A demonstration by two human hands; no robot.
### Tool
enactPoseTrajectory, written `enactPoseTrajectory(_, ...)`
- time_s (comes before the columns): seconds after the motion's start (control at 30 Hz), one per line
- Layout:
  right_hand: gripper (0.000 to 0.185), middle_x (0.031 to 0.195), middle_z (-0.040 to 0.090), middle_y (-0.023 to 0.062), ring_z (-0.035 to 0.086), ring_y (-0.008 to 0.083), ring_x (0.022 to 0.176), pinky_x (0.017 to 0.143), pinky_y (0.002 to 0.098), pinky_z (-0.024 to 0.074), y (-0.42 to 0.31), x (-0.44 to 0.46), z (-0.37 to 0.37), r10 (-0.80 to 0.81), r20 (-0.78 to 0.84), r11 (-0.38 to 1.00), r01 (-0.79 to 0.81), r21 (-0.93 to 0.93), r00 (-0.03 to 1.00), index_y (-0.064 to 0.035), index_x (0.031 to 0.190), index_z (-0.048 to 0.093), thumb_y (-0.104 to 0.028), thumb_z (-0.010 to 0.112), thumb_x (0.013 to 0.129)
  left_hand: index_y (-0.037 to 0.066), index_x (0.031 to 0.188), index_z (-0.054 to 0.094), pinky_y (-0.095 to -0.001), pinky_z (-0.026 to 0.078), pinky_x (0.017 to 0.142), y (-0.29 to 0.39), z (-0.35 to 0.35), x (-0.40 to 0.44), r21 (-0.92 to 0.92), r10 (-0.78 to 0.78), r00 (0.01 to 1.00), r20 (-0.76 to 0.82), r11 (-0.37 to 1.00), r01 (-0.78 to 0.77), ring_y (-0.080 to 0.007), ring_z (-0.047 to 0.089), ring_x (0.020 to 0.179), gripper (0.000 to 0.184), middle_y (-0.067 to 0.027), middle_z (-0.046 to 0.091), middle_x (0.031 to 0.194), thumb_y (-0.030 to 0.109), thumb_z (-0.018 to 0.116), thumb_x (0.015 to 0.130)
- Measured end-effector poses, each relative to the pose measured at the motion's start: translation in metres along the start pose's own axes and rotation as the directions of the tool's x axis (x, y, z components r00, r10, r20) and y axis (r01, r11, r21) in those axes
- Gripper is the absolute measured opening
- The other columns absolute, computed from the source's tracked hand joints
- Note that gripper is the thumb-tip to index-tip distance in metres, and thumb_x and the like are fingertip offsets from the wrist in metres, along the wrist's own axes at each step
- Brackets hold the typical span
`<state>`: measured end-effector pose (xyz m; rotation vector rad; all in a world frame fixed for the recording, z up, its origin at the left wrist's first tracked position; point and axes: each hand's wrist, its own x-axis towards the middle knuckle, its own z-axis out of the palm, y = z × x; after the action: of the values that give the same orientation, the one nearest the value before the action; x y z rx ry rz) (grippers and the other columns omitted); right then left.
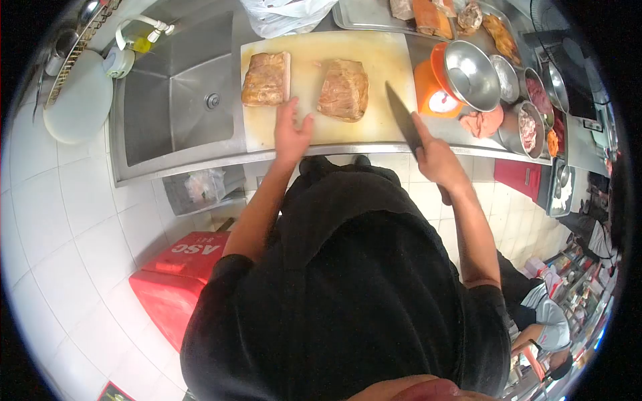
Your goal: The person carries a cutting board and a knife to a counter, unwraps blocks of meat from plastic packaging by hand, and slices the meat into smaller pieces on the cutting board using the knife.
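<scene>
Two slabs of meat lie on a pale yellow cutting board (394, 60). The left slab (265, 80) is squarish, with a pale cut side facing right; the right slab (343, 91) is browner and sits near the board's middle. My left hand (293, 134) hovers at the board's front edge just below the left slab, fingers apart and nothing in them. In my right hand (438, 157) is a knife (402, 119), gripped by its dark handle. Its long blade points up and left over the board's right side, apart from the meat.
Left of the board is a steel sink (184, 93) with a tap (144, 30). On the right stand an orange scale (435, 87) with a steel bowl (471, 75), plus several meat containers. A plastic bag (284, 17) and a meat tray (374, 20) sit behind. A person (545, 321) is at lower right.
</scene>
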<state>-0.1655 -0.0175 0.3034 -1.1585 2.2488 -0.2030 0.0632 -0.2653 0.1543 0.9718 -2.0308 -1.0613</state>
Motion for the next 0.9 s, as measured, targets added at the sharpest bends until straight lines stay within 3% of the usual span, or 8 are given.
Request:
enactPoseTrajectory(0.13,0.081,0.091,0.067,0.0336,0.065,0.0491,0.089,0.082,0.0556,0.0499,0.007,0.038,0.003,0.046,-0.092,0.998,-0.049,-0.030,0.995,-0.0160,0.160,0.020,-0.002,0.052,0.087,0.002,0.133,0.057,-0.0339,0.053,0.077,-0.007,0.038,0.006,-0.266,-0.267,0.945,0.189,0.912,0.311,-0.0234,0.064,0.089,0.056,-0.0172,0.066,0.118,0.022,0.077,0.085)
enactPoseTrajectory(0.23,0.082,0.091,0.066,0.0346,0.065,0.0491,0.089,0.082,0.0555,0.0495,0.003,0.055,0.018,-0.009,-0.042,0.999,0.007,-0.048,0.999,-0.0157,0.160,0.019,-0.002,0.052,0.087,0.000,0.132,0.058,-0.0343,0.054,0.078,-0.021,0.060,0.020,-0.201,-0.326,0.927,0.183,0.911,0.360,-0.0240,0.066,0.085,0.057,-0.0162,0.068,0.114,0.026,0.078,0.084)
enactPoseTrajectory(0.3,0.081,0.091,0.066,0.0360,0.066,0.0497,0.090,0.084,0.0553,0.0494,-0.013,0.051,0.024,0.034,0.044,0.999,-0.033,-0.014,0.998,-0.0149,0.161,0.019,-0.002,0.051,0.087,0.000,0.128,0.061,-0.0342,0.054,0.079,-0.031,0.064,0.027,-0.204,-0.324,0.931,0.170,0.912,0.355,-0.0237,0.068,0.088,0.054,-0.0170,0.070,0.111,0.026,0.077,0.084)
enactPoseTrajectory(0.47,0.080,0.089,0.065,0.0361,0.064,0.0518,0.086,0.082,0.0555,0.0489,-0.013,0.008,0.013,-0.093,0.028,0.994,0.091,0.060,0.995,-0.0133,0.160,0.018,-0.001,0.051,0.088,0.000,0.122,0.065,-0.0355,0.054,0.082,-0.034,0.055,0.055,-0.129,-0.278,0.955,0.106,0.948,0.291,-0.0250,0.070,0.095,0.049,-0.0179,0.071,0.110,0.025,0.077,0.082)
enactPoseTrajectory(0.57,0.088,0.086,0.067,0.0345,0.067,0.0485,0.086,0.083,0.0560,0.0507,-0.043,0.003,-0.008,-0.069,-0.008,0.997,0.069,-0.047,0.998,-0.0127,0.160,0.016,0.000,0.055,0.082,0.001,0.121,0.066,-0.0356,0.055,0.082,-0.015,0.047,0.075,-0.022,-0.243,0.961,0.135,0.969,0.248,-0.0257,0.070,0.095,0.047,-0.0174,0.071,0.111,0.024,0.077,0.081)
enactPoseTrajectory(0.63,0.087,0.086,0.066,0.0351,0.066,0.0489,0.086,0.081,0.0559,0.0499,-0.058,0.021,-0.013,-0.073,0.007,0.992,0.073,-0.105,0.997,-0.0138,0.161,0.015,0.000,0.053,0.084,0.002,0.120,0.067,-0.0354,0.055,0.082,-0.015,0.057,0.087,0.002,-0.247,0.951,0.188,0.968,0.251,-0.0256,0.069,0.093,0.045,-0.0169,0.070,0.112,0.022,0.076,0.081)
enactPoseTrajectory(0.73,0.090,0.089,0.066,0.0347,0.067,0.0482,0.087,0.081,0.0554,0.0503,-0.081,0.049,-0.015,-0.051,0.027,0.992,0.054,-0.112,0.998,-0.0143,0.162,0.012,0.000,0.053,0.083,0.004,0.122,0.066,-0.0357,0.055,0.079,-0.030,0.074,0.093,-0.034,-0.164,0.965,0.206,0.984,0.174,-0.0258,0.068,0.086,0.045,-0.0175,0.067,0.112,0.021,0.076,0.081)
enactPoseTrajectory(0.9,0.095,0.095,0.069,0.0328,0.068,0.0461,0.093,0.085,0.0532,0.0525,-0.101,0.066,0.004,0.010,-0.017,0.998,-0.011,-0.062,1.000,-0.0118,0.162,0.009,0.001,0.055,0.079,0.004,0.125,0.065,-0.0363,0.054,0.080,-0.050,0.083,0.094,-0.166,-0.126,0.965,0.230,0.972,0.166,-0.0248,0.067,0.088,0.050,-0.0173,0.065,0.112,0.020,0.078,0.079)
